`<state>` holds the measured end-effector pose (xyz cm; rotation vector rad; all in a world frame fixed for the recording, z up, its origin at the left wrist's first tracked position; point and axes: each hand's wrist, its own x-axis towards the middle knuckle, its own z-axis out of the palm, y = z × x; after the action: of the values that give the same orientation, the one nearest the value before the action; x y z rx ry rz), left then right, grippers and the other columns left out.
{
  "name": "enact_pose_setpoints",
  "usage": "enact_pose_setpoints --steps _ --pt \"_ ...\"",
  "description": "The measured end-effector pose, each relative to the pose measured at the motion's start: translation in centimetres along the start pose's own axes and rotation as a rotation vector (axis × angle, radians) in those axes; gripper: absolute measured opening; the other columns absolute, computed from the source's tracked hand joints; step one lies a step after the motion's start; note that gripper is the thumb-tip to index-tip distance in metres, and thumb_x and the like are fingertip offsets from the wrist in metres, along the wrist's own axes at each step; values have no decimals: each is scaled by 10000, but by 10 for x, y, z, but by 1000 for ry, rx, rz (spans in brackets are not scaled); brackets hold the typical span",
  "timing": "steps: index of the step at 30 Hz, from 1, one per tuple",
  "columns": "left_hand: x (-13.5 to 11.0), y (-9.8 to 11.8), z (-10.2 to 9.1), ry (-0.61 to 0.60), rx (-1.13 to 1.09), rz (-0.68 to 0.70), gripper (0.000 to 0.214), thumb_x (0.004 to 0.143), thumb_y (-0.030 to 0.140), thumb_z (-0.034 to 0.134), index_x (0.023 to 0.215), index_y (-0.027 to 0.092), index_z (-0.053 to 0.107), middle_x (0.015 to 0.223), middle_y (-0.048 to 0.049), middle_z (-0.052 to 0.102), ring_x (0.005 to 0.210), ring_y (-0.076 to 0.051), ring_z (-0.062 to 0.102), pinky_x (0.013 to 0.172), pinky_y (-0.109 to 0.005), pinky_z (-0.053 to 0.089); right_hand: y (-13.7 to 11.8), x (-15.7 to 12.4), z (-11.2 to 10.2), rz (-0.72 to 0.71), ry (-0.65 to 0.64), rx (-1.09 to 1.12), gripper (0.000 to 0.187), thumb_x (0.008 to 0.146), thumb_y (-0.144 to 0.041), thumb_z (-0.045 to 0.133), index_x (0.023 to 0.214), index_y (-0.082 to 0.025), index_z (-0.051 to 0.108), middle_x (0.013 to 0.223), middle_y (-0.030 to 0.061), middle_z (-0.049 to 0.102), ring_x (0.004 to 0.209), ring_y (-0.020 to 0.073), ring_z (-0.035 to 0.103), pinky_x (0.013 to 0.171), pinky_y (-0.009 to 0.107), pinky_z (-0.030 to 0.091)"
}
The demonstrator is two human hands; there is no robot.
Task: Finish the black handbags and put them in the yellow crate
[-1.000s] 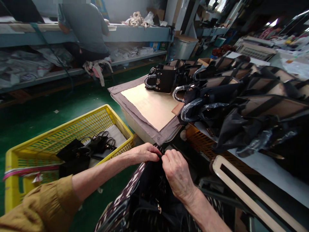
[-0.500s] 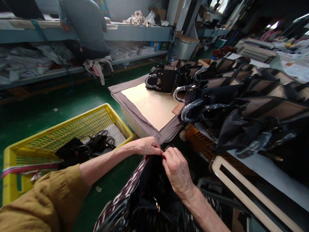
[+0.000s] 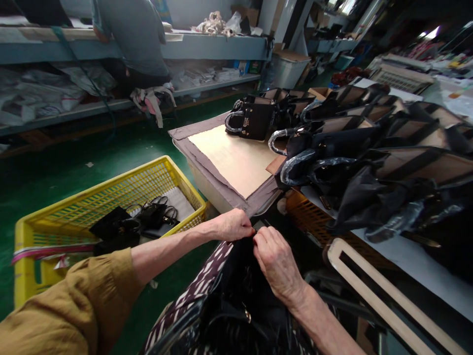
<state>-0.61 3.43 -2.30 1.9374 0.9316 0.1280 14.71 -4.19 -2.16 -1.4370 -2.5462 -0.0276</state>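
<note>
A black handbag (image 3: 240, 296) lies on my lap over patterned cloth (image 3: 201, 286). My left hand (image 3: 233, 225) and my right hand (image 3: 275, 261) meet at the bag's far top edge. Both are closed in a pinch on that edge, fingertips almost touching. What exactly sits between the fingertips is too small to make out. A gold clasp (image 3: 247, 315) shows on the bag near me.
A yellow crate (image 3: 92, 207) with black bags stands on the green floor at left. Ahead is a box topped with a tan board (image 3: 232, 160). Rows of black handbags (image 3: 332, 138) fill the table at right. Another person (image 3: 133, 39) works at a far shelf.
Both hands stay pinched on the bag's edge and have shifted slightly up and right in view; the camera has tilted a little.
</note>
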Motion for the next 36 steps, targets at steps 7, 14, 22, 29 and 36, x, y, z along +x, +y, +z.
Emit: enact_pose_setpoints --steps 7,14,22,29,36 --pt "4 -5 7 3 -40 -18 320 749 293 445 473 135 411 412 44 316 406 -50 270 391 -180 203 10 -2 -4 5 -47 181 192 799 -37 411 700 -159 523 730 53 511 718 174 459 654 296 420" --pt "2 -2 -2 -2 -63 -21 345 751 296 458 463 146 343 431 48 273 412 -47 273 386 -182 207 9 -7 -2 176 -13 416 160 825 -73 450 723 -181 510 751 30 515 749 165 477 668 283 421" --pt "4 -1 1 -72 -104 -57 252 723 252 406 504 132 440 417 42 384 396 -56 367 381 -157 253 -1 -5 1 265 20 375 144 830 -100 476 877 -197 572 817 29 506 771 161 487 703 281 422" --pt "2 -3 1 -21 -53 8 252 720 213 413 484 134 382 446 48 313 435 -49 311 400 -160 230 -3 1 4 266 -14 288 141 829 -83 466 766 -171 556 777 31 523 765 167 476 709 289 402" --pt "2 2 13 52 -8 -14 225 710 178 397 503 119 461 459 40 317 456 -57 312 422 -166 231 2 5 -1 229 -89 306 194 796 -24 432 698 -164 524 768 37 530 758 165 468 680 277 392"
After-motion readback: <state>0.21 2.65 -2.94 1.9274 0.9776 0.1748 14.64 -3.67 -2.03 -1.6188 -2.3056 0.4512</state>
